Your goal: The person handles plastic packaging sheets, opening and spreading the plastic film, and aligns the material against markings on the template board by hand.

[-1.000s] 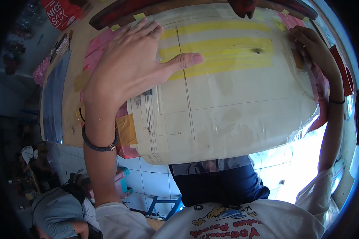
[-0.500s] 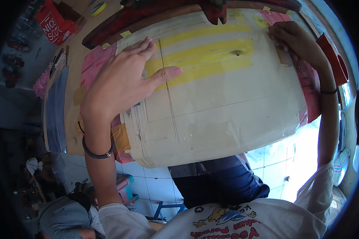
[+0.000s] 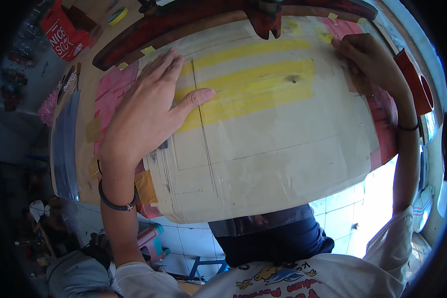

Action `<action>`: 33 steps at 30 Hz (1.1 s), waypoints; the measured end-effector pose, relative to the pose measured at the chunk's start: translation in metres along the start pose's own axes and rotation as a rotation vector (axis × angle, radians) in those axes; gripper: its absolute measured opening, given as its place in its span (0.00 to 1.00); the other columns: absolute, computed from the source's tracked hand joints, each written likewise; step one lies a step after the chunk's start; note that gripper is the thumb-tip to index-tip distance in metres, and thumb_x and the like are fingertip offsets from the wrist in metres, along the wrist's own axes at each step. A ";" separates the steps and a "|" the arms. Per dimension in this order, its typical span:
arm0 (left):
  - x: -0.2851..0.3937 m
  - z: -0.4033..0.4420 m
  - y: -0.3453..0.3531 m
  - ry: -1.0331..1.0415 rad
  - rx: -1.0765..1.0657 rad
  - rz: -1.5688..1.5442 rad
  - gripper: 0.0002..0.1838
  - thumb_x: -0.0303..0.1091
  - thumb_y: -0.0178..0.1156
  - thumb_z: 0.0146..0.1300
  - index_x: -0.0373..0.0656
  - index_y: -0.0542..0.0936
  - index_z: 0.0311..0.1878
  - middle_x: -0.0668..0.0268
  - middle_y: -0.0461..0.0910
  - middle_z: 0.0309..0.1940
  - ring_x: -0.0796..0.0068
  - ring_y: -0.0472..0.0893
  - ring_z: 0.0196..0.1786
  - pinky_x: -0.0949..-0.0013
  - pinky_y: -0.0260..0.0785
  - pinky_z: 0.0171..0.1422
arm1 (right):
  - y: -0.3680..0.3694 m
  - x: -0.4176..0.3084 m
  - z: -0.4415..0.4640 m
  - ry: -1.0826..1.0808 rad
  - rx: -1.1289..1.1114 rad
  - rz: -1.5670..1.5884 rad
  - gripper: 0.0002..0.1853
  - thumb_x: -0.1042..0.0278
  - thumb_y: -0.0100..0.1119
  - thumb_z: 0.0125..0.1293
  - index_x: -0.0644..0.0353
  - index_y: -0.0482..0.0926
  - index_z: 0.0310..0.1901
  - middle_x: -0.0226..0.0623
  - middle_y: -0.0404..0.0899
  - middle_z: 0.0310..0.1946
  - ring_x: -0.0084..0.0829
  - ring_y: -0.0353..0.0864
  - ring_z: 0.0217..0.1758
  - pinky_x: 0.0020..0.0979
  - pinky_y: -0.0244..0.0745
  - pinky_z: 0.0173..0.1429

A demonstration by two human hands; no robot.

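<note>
A pale sheet (image 3: 273, 169) with ruled lines and yellow tape strips (image 3: 263, 77) covers the board in front of me. My left hand (image 3: 146, 107) lies flat across its left part, thumb stretched out over the yellow tape and fingers pointing to the far edge. A dark straight line (image 3: 203, 134) runs beside that thumb. At the far right corner my right hand (image 3: 372, 62) is closed, fingers curled at the sheet beside a small brown patch (image 3: 358, 83). What those fingers pinch, if anything, is hidden.
A red clamp bar (image 3: 208, 22) spans the board's far edge. Red tape (image 3: 116, 87) borders the sheet at left. A red holder (image 3: 414, 82) stands at right. A yellow tape roll (image 3: 118, 16) and a red bag (image 3: 64, 32) lie far left. Another person (image 3: 82, 273) sits lower left.
The view has shifted a little, so the board and clamp bar appear slightly lower. Both hands keep nearly the same places on the sheet.
</note>
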State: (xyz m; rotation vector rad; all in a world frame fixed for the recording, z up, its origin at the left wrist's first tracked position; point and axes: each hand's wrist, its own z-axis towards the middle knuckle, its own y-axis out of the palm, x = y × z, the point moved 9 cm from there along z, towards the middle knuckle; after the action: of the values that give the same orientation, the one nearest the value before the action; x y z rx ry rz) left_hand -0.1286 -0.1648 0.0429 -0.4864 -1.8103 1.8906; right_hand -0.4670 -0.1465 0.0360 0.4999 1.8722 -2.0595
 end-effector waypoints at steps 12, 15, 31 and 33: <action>-0.011 0.002 0.004 -0.050 -0.024 -0.033 0.43 0.59 0.55 0.71 0.28 0.65 0.72 0.45 0.64 0.73 0.51 0.64 0.76 0.60 0.55 0.80 | 0.000 -0.004 -0.003 0.022 0.046 -0.002 0.23 0.49 0.61 0.72 0.67 0.86 0.37 0.39 0.85 0.28 0.25 0.82 0.28 0.28 0.76 0.39; -0.008 0.002 0.003 -0.073 -0.027 -0.018 0.43 0.60 0.55 0.71 0.27 0.65 0.72 0.46 0.63 0.74 0.52 0.64 0.76 0.60 0.55 0.80 | 0.002 -0.004 -0.002 0.017 0.023 0.003 0.23 0.50 0.59 0.72 0.67 0.86 0.36 0.39 0.84 0.27 0.26 0.81 0.27 0.29 0.76 0.39; -0.010 0.002 0.001 -0.072 -0.013 0.009 0.45 0.62 0.51 0.71 0.28 0.63 0.73 0.46 0.62 0.75 0.51 0.62 0.77 0.58 0.55 0.81 | -0.006 -0.012 -0.004 0.014 0.117 -0.012 0.23 0.53 0.60 0.72 0.69 0.82 0.29 0.43 0.77 0.19 0.31 0.71 0.22 0.37 0.68 0.33; -0.009 0.002 0.001 -0.084 -0.018 0.007 0.44 0.63 0.51 0.71 0.28 0.63 0.73 0.46 0.61 0.75 0.52 0.61 0.78 0.58 0.54 0.81 | -0.004 -0.012 -0.002 -0.006 0.099 -0.015 0.23 0.53 0.60 0.72 0.68 0.82 0.28 0.43 0.77 0.19 0.32 0.72 0.22 0.37 0.68 0.33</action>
State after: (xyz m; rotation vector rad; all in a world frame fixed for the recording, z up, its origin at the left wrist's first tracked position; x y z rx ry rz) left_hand -0.1220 -0.1718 0.0417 -0.4263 -1.8830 1.9276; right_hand -0.4580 -0.1441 0.0451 0.5040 1.7831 -2.1692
